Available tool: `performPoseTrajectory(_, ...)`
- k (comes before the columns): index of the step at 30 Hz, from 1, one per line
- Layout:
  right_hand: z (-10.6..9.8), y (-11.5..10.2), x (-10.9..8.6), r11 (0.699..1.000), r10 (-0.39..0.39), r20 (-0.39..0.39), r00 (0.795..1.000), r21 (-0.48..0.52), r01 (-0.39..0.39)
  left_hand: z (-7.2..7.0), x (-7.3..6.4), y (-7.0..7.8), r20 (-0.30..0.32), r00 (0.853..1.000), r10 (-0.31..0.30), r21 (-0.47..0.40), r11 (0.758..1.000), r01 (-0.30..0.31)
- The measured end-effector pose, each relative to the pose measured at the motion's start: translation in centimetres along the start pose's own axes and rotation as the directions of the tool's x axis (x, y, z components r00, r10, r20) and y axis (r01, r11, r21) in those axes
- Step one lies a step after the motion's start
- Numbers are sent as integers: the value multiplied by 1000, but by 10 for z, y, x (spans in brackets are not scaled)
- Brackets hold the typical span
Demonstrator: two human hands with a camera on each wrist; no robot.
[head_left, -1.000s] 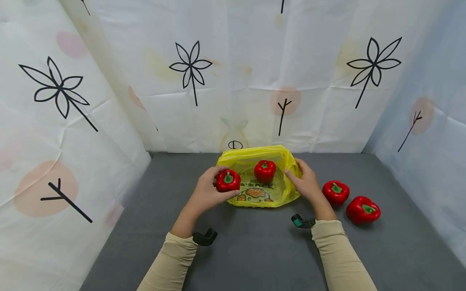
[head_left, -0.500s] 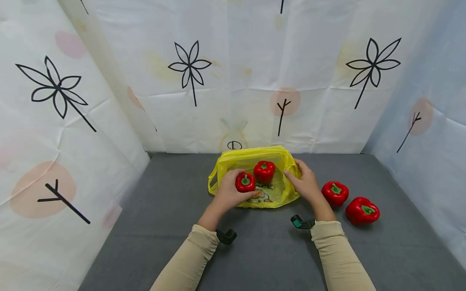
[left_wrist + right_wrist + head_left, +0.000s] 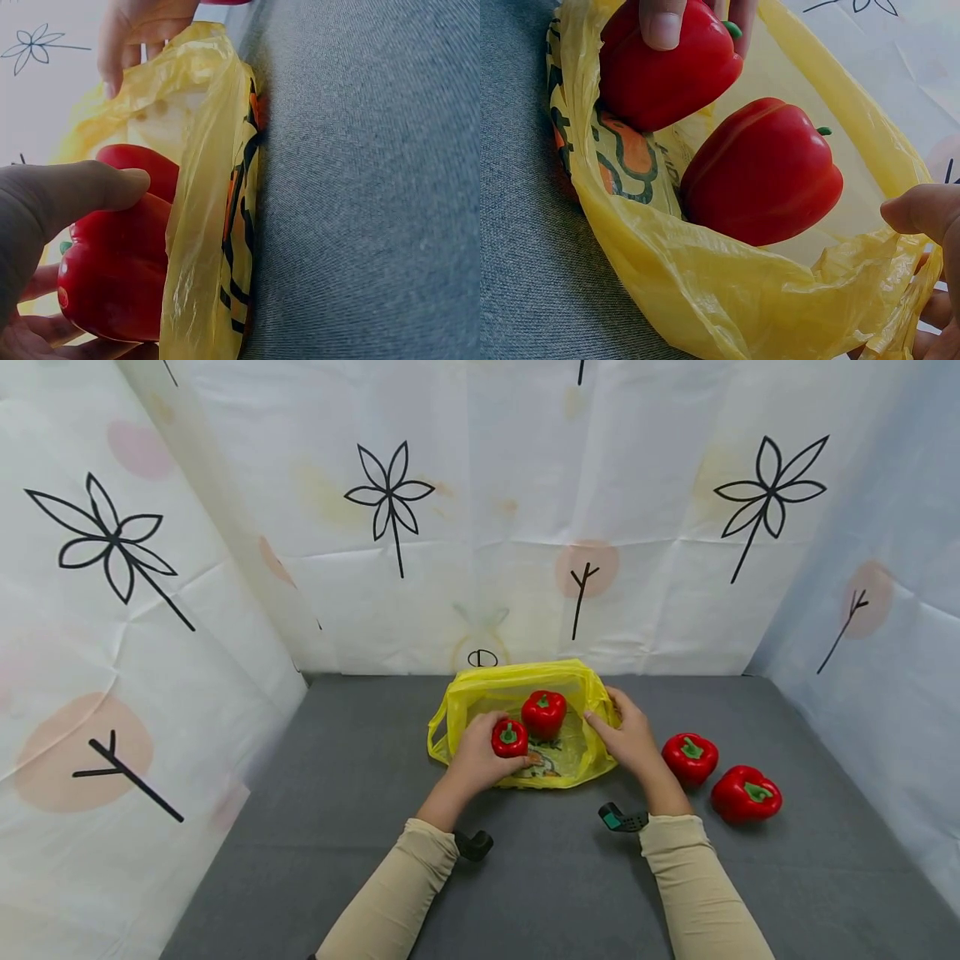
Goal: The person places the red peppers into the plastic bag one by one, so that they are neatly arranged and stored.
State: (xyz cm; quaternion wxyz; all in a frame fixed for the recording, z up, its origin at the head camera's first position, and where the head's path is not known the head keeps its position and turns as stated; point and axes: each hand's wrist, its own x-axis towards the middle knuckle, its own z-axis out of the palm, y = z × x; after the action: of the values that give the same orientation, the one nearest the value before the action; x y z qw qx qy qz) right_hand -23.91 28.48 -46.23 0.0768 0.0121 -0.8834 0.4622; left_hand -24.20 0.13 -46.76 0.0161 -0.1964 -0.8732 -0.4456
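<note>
on the table [image 3: 540,893], two peppers [image 3: 742,800] lie right of the bag [image 3: 588,752], with one pepper [image 3: 544,716] inside behind the held pepper [image 3: 510,743].

I've got left forearm [image 3: 393,889] and right forearm [image 3: 701,885] stretched forward, left grip [image 3: 477,755] holding between thumb and fingers, right grip [image 3: 632,732] pinching, thumb [image 3: 922,208] pointing inward to the left.

Light is even, shadows on the bench [image 3: 555,902] soft. Yellow bag [image 3: 202,262] shows mild glare; left-wrist backdrop [image 3: 45,112] appears washed out.
</note>
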Motion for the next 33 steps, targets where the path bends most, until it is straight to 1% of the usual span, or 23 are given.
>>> performPoseTrajectory(3, 0, 0, 0, 1000, 1, 4, 1000, 0, -1, -1, -1, 1, 12, 1000, -11, 8, 1000, 11)
performPoseTrajectory(6, 0, 0, -1, 1000, 3, 7, 1000, -1, -3, -2, -3, 4, 21, 1000, -15, 36, 999, 15)
performPoseTrajectory(8, 0, -1, -1, 1000, 2, 9, 1000, 2, -2, -4, -5, 6, 16, 1000, -11, 59, 998, 11)
performPoseTrajectory(12, 0, -1, -1, 1000, 2, 16, 1000, 12, -3, -10, -10, 13, -17, 999, 37, 121, 992, -34)
performPoseTrajectory(18, 0, -2, 0, 1000, -6, 6, 1000, 4, 6, -14, -15, 19, -52, 992, 118, 221, 970, -103)
performPoseTrajectory(21, 0, -2, 0, 1000, -9, 4, 1000, 1, 9, -12, -17, 18, -56, 989, 137, 251, 961, -119)
performPoseTrajectory(27, 1, -1, -1, 1000, -6, 4, 1000, -4, 6, -8, -16, 12, -62, 989, 132, 326, 940, -105)
performPoseTrajectory(30, 1, -1, -1, 1000, 0, 5, 1000, -4, 0, -8, -14, 11, -70, 988, 138, 337, 935, -107)
performPoseTrajectory(33, 1, -2, -1, 1000, 4, 5, 1000, 1, -4, -7, -12, 10, -77, 984, 158, 353, 928, -121)
